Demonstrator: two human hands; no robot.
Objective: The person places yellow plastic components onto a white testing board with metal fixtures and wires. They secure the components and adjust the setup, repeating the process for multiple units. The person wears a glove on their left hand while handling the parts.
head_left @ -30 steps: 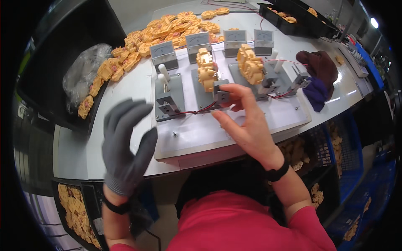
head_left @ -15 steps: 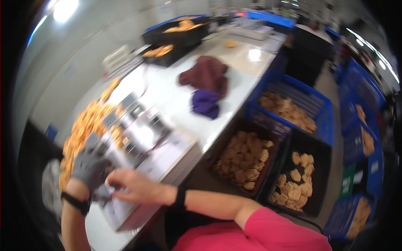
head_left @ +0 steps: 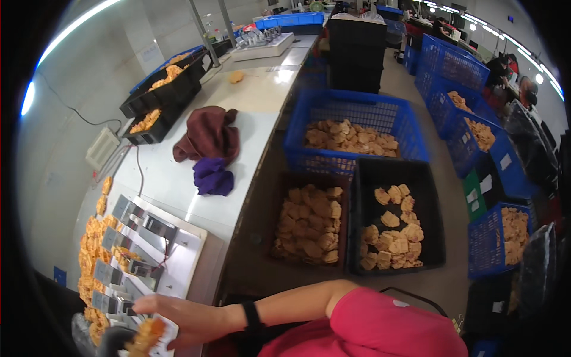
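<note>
My left hand [head_left: 116, 341], in a dark grey glove, is blurred and mostly cut off at the lower left edge. It appears closed on a knobbly orange-yellow piece [head_left: 144, 338], whose exact kind I cannot make out. Just beyond that piece is my bare right hand [head_left: 189, 319], its fingers apart and nothing visibly gripped; the piece hides part of it. Both hands are over the near end of a white bench fixture [head_left: 189, 238] with several metal blocks and wires. Along the fixture's left side lies a long heap of similar orange-yellow pieces [head_left: 89, 250].
A brown cloth [head_left: 209, 135] and a purple cloth [head_left: 213, 177] lie farther along the white table [head_left: 245, 156]. Black bins [head_left: 128, 111] stand against the wall. To the right are a brown bin [head_left: 345, 238], a black bin [head_left: 437, 226] and a blue crate [head_left: 410, 128], all holding tan pieces.
The view has swung to the right, so the table and fixture appear farther left. My gloved left hand has dropped toward the lower edge, and the orange-yellow piece now shows between the hands.
</note>
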